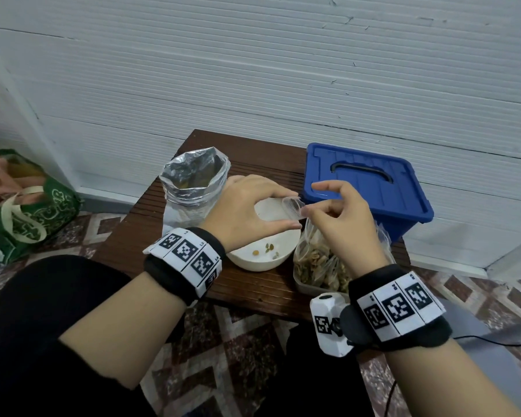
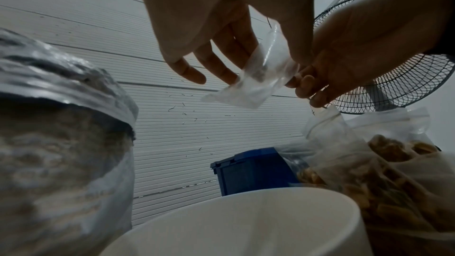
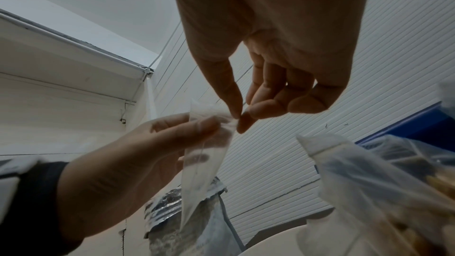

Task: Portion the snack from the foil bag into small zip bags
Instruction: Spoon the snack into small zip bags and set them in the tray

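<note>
Over the white bowl [image 1: 254, 260] I hold a small empty clear zip bag [image 1: 292, 207] between both hands. My left hand [image 1: 247, 209] pinches one side of its mouth [image 2: 261, 77]. Thumb and forefinger of my right hand [image 1: 337, 212] pinch the other edge [image 3: 209, 153]. The open foil bag [image 1: 193, 182] stands upright at the table's back left, snack inside it. A few snack pieces [image 1: 266, 249] lie in the bowl's bottom. Filled zip bags [image 1: 316, 260] stand in a clear tray under my right wrist.
A blue lidded box [image 1: 364, 188] sits at the back right of the small dark wooden table [image 1: 253, 152], against the white wall. A green bag [image 1: 27, 212] lies on the tiled floor to the left. A fan [image 2: 384, 77] stands to the right.
</note>
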Demonstrator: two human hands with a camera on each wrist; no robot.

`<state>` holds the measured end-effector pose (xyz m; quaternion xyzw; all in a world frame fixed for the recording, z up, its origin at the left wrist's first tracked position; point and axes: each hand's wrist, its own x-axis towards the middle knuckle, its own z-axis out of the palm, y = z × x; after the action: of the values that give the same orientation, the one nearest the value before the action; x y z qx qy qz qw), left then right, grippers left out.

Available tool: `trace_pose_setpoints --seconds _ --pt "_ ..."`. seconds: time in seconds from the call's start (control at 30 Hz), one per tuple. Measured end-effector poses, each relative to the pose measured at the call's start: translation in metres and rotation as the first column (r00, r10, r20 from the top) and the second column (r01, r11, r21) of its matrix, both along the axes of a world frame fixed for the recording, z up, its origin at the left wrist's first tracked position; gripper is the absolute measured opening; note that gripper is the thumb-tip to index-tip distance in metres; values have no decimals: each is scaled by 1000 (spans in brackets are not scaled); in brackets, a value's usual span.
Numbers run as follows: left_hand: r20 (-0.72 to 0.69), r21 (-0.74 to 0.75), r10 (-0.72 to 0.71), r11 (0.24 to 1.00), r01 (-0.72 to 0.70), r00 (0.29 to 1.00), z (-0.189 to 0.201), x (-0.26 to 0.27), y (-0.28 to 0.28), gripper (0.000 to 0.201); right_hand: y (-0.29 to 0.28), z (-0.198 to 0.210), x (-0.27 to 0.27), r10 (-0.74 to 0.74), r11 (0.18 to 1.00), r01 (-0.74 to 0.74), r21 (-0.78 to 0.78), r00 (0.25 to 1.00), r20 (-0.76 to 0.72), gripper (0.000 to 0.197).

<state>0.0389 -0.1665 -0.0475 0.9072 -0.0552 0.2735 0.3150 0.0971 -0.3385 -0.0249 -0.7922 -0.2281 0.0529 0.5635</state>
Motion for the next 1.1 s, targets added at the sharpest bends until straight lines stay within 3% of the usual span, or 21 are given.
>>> trace_pose_setpoints --seconds 0.1,0.3,0.47,0.7,0.87,1.1 --pt "28 -70 13 997 -11 1000 8 -5 6 52 2 1 0 -11 1000 12 29 1000 -21 19" --pt "-74 -313 148 935 -164 986 27 -20 27 61 12 -1 -1 -3 999 4 37 999 -48 14" --pt "-38 -443 256 862 -246 966 47 -30 51 42 27 0 -4 28 998 -25 52 998 -54 13" --pt "24 -328 425 859 -394 905 66 -37 104 40 58 2 -6 87 995 -86 58 996 -10 12" --pt "-52 -256 483 840 -479 874 48 -32 138 58 89 7 -4 113 993 -111 -40 992 49 11" --pt "-198 -203 491 826 -526 848 20 -24 148 43 141 4 12 109 974 -56 -217 964 241 23"
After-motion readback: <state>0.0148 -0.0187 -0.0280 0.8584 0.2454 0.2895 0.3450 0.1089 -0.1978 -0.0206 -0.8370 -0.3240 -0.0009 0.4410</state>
